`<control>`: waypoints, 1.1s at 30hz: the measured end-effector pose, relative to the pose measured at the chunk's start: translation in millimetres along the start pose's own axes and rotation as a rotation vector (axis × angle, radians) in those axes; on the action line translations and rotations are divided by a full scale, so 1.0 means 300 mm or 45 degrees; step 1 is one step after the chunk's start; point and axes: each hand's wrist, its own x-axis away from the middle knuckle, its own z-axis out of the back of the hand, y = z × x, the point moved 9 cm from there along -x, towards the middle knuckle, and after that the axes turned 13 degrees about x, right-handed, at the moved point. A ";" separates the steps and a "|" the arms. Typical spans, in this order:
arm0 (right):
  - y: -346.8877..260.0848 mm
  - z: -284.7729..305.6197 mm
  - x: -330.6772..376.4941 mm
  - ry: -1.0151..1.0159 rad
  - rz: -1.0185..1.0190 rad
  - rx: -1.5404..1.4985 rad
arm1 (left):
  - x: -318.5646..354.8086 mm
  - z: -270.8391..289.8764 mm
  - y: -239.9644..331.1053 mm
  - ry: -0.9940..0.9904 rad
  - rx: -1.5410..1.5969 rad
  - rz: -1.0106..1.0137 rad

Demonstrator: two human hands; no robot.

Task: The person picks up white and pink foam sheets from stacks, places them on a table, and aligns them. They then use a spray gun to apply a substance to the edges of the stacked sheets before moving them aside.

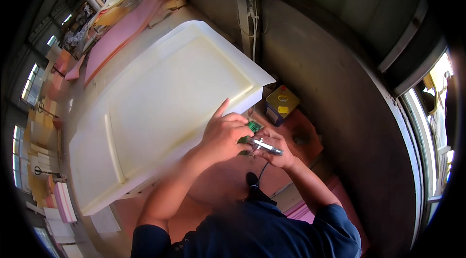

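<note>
Grey concrete wall (330,64) right, bright windows (29,86) left, reddish floor (228,185), stacked pink foam sheets (121,32) behind, yellow square can (282,103).

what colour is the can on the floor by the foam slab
Yellow, with a dark blue side; can shows in the head view.

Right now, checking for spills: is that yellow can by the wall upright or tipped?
Upright: the yellow can stands on its base on the floor, top face and cap up.

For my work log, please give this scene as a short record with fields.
Left hand: left hand rests on the edge of the white foam slab, index finger raised
Right hand: right hand grips a metal spray gun
Hose: black hose hangs below the gun
Floor: yellow canister beside the slab
Background: pink foam sheets
</note>
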 end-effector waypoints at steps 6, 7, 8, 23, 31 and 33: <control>0.219 0.211 0.094 0.301 -0.513 -0.032 | -0.101 -0.047 -0.005 0.220 -0.051 0.045; 0.258 0.239 0.114 0.327 -0.579 -0.028 | -0.064 -0.048 -0.038 0.248 -0.003 0.089; 0.291 0.257 0.135 0.357 -0.648 -0.028 | -0.012 -0.052 -0.077 0.267 0.046 0.134; 0.415 0.376 0.263 0.359 -1.021 0.513 | 2.017 -0.672 -0.659 0.204 0.132 1.622; 0.436 0.408 0.216 0.402 -1.027 0.516 | 2.118 -0.710 -0.570 -0.019 0.229 2.088; 0.430 0.407 0.150 0.435 -0.989 0.497 | 2.122 -0.706 -0.621 0.156 0.268 2.043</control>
